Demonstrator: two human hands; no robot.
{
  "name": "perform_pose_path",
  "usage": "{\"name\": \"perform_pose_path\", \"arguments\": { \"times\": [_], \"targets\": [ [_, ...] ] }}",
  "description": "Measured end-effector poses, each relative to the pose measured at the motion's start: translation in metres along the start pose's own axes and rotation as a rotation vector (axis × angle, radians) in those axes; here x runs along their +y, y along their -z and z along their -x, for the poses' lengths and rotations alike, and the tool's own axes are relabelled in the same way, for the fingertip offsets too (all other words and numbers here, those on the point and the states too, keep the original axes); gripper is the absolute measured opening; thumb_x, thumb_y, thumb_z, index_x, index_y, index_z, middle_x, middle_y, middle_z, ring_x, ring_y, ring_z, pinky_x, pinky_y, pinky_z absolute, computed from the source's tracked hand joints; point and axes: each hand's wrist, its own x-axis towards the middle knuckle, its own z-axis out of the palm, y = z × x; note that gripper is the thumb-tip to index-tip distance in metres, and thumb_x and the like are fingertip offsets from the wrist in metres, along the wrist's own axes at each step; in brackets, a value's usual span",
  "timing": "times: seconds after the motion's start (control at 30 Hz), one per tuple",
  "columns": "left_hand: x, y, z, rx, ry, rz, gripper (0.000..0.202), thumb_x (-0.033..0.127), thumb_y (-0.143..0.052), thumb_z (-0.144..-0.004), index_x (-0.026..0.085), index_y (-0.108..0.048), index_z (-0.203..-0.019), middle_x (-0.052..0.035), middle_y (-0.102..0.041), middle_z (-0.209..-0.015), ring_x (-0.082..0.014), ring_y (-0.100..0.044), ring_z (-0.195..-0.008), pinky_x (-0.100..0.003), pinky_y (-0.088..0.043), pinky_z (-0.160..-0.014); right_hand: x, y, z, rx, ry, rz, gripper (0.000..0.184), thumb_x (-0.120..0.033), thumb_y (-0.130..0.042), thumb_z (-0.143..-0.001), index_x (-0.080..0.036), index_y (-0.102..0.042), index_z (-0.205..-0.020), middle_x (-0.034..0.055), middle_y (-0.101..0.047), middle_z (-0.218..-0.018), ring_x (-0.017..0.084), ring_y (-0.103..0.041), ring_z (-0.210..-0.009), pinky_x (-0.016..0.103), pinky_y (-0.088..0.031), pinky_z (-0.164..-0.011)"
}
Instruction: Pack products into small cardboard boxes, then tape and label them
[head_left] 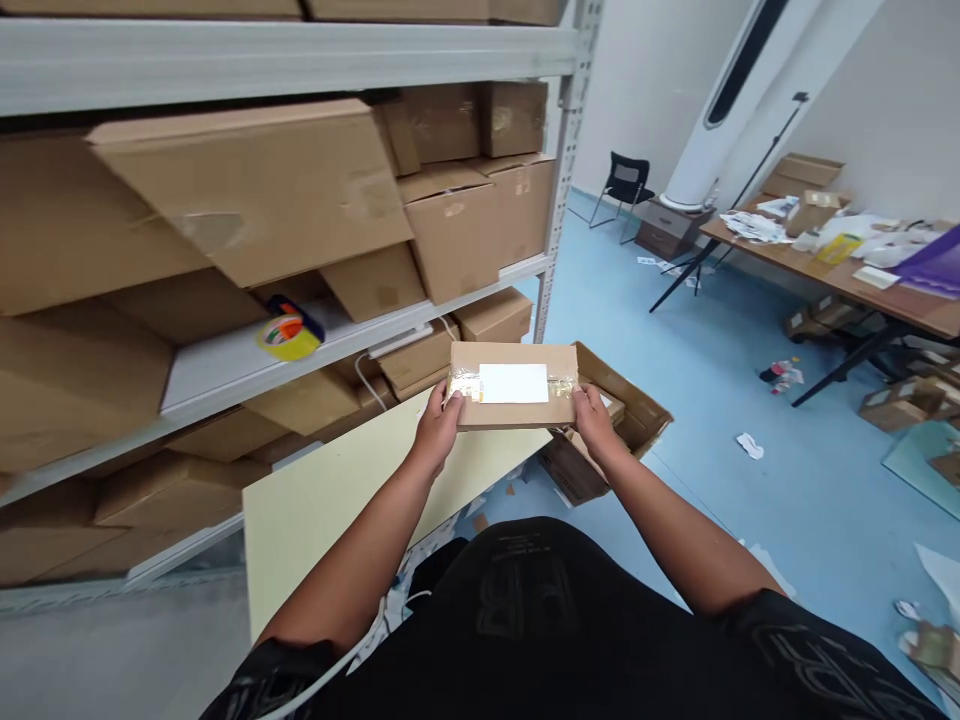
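I hold a small flat cardboard box out in front of me with both hands. It has a white label in the middle and shiny clear tape across its top. My left hand grips its left end, fingers curled around the edge. My right hand grips its right end the same way. The box hangs above a pale yellow tabletop and just in front of an open cardboard carton on the floor.
A grey metal shelving rack full of cardboard boxes fills the left side, with tape rolls on one shelf. On the right stands a wooden table covered with papers. Scraps and boxes litter the blue floor. A black chair stands far back.
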Motion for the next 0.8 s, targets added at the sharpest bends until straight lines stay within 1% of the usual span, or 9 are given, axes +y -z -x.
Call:
{"name": "perform_pose_path", "arguments": {
  "times": [0.13,0.23,0.33,0.4,0.47,0.57,0.63,0.7,0.8],
  "targets": [
    [0.036,-0.077,-0.040,-0.151,-0.033,-0.018,0.056,0.055,-0.048,-0.100,0.027,-0.055,-0.148,-0.0048,-0.060,-0.148,-0.0265,-0.058,-0.131,-0.037,-0.047,-0.108,0.026,0.069,-0.025,0.174,-0.107,0.015,0.055,-0.072,-0.045,-0.090,-0.026,-0.063,-0.113,0.0076,-0.072,-0.116,0.030,-0.062,-0.106,0.038,-0.046,-0.090],
    [0.052,-0.132,-0.071,-0.294,-0.056,-0.017,0.055,0.055,-0.050,-0.099,0.026,-0.058,-0.146,-0.0050,-0.063,-0.146,-0.0269,-0.059,-0.130,-0.037,-0.046,-0.109,0.052,0.106,-0.034,0.289,-0.168,-0.004,0.059,-0.073,-0.046,-0.089,-0.025,-0.063,-0.117,0.0086,-0.072,-0.119,0.030,-0.062,-0.109,0.037,-0.046,-0.090],
    [0.059,-0.183,-0.102,-0.420,-0.097,-0.020,0.056,0.055,-0.051,-0.099,0.026,-0.058,-0.145,-0.0043,-0.065,-0.144,-0.0277,-0.059,-0.131,-0.038,-0.046,-0.110,0.071,0.129,-0.040,0.373,-0.230,-0.018,0.061,-0.073,-0.046,-0.089,-0.025,-0.061,-0.123,0.0079,-0.071,-0.124,0.029,-0.062,-0.110,0.036,-0.046,-0.089],
    [0.059,-0.213,-0.122,-0.484,-0.119,-0.017,0.056,0.056,-0.051,-0.098,0.026,-0.058,-0.146,-0.0045,-0.065,-0.144,-0.0284,-0.059,-0.132,-0.039,-0.045,-0.111,0.077,0.139,-0.046,0.407,-0.271,0.013,0.062,-0.074,-0.046,-0.090,-0.026,-0.060,-0.125,0.0075,-0.071,-0.124,0.029,-0.063,-0.109,0.036,-0.046,-0.088],
    [0.056,-0.238,-0.143,-0.540,-0.124,-0.016,0.058,0.057,-0.050,-0.098,0.025,-0.057,-0.146,-0.0055,-0.062,-0.147,-0.0290,-0.056,-0.135,-0.039,-0.043,-0.113,0.080,0.145,-0.054,0.425,-0.314,0.075,0.063,-0.075,-0.042,-0.091,-0.026,-0.060,-0.125,0.0081,-0.071,-0.123,0.030,-0.063,-0.108,0.037,-0.046,-0.088],
    [0.046,-0.266,-0.173,-0.617,-0.085,-0.023,0.063,0.057,-0.053,-0.097,0.022,-0.054,-0.149,-0.0091,-0.055,-0.154,-0.0289,-0.052,-0.141,-0.039,-0.040,-0.116,0.082,0.148,-0.068,0.473,-0.348,0.198,0.063,-0.073,-0.036,-0.093,-0.024,-0.062,-0.123,0.0120,-0.068,-0.128,0.031,-0.060,-0.116,0.039,-0.044,-0.093],
    [0.036,-0.277,-0.192,-0.655,-0.063,-0.013,0.065,0.058,-0.054,-0.096,0.020,-0.053,-0.149,-0.0116,-0.053,-0.155,-0.0286,-0.051,-0.142,-0.039,-0.040,-0.116,0.086,0.149,-0.075,0.502,-0.338,0.261,0.062,-0.070,-0.038,-0.094,-0.021,-0.062,-0.123,0.0143,-0.064,-0.132,0.031,-0.057,-0.121,0.040,-0.043,-0.097],
    [0.026,-0.282,-0.207,-0.667,-0.059,-0.005,0.062,0.059,-0.053,-0.095,0.019,-0.058,-0.143,-0.0125,-0.058,-0.150,-0.0284,-0.055,-0.138,-0.039,-0.042,-0.114,0.092,0.148,-0.081,0.506,-0.342,0.282,0.060,-0.068,-0.041,-0.093,-0.020,-0.063,-0.123,0.0147,-0.064,-0.132,0.031,-0.057,-0.120,0.040,-0.043,-0.097],
    [0.012,-0.280,-0.221,-0.658,-0.025,-0.015,0.056,0.061,-0.050,-0.094,0.020,-0.067,-0.127,-0.0113,-0.070,-0.133,-0.0283,-0.063,-0.125,-0.040,-0.048,-0.105,0.102,0.149,-0.087,0.454,-0.380,0.248,0.056,-0.068,-0.044,-0.092,-0.022,-0.065,-0.116,0.0112,-0.068,-0.124,0.029,-0.062,-0.110,0.038,-0.045,-0.092]
  ]
}}
